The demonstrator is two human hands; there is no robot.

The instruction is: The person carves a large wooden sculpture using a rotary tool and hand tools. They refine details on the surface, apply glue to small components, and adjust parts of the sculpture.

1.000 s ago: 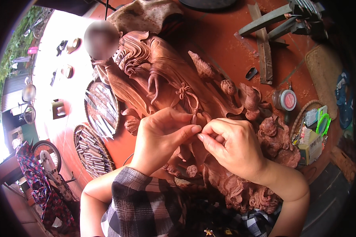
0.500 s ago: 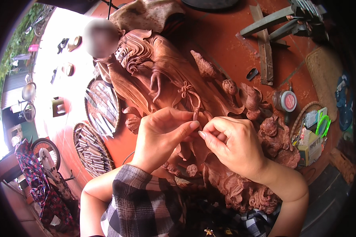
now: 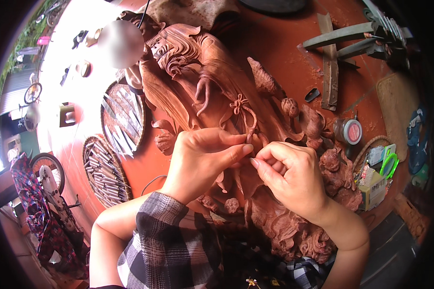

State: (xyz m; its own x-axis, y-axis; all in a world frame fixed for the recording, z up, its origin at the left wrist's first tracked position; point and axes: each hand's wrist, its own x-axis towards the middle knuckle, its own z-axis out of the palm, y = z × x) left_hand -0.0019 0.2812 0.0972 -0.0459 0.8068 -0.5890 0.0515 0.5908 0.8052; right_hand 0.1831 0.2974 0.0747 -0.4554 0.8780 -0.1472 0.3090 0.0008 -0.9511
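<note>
A reddish-brown carved wooden statue (image 3: 222,79) with draped robes lies in front of me. My left hand (image 3: 202,156) is over its middle, thumb and forefinger pinched together at the lower end of a carved knotted cord (image 3: 238,104). Whatever sits between those fingertips is too small to make out. Close beside it on the right, my right hand (image 3: 294,178) has its fingers curled in and its thumb pressed near the forefinger. Its grip hides anything it may hold. The fingertips of both hands nearly meet.
Left of the statue, one woven tray (image 3: 107,190) holds several metal tools and another (image 3: 143,113) holds flat strips. To the right are a round jar (image 3: 348,131), a small box (image 3: 373,192), green-handled scissors (image 3: 388,165) and a wooden stand (image 3: 340,36). A bicycle wheel (image 3: 48,171) stands far left.
My view has shifted slightly, so the statue's upper part sits higher and further right in the picture. Both hands keep their pinched pose at the carved cord's end, with only small finger movement.
</note>
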